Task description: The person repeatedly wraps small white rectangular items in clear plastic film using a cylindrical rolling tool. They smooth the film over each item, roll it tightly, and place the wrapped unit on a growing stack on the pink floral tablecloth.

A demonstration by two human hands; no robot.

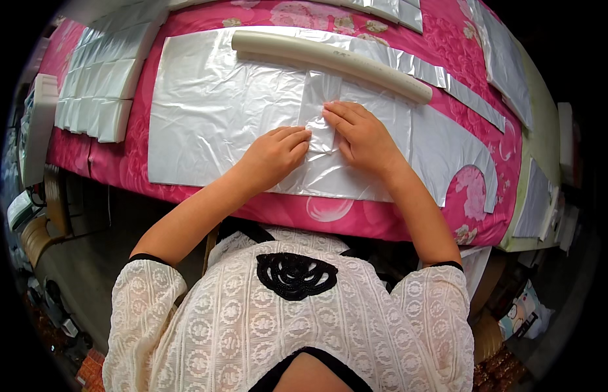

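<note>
A stack of flat, translucent white plastic bags (206,124) lies spread on the table, its strap-like handles reaching to the right. On top, in the middle, is a plastic bag (322,88) folded into a narrow strip. My left hand (278,151) is closed at the left edge of this strip, fingers together and bent. From the other side my right hand (364,136) grips the strip, fingertips on its upper right edge and thumb lower down. What lies under the fingertips is hidden. Beyond my hands a long cream-coloured plastic tube (330,62) rests across the bags.
A pink flowered cloth (376,219) covers the table. Rows of folded white bag packs (98,98) stand at the far left. More flat bags (503,65) lie at the far right, beside a pale green surface (545,130). A wooden chair (46,219) stands at the lower left.
</note>
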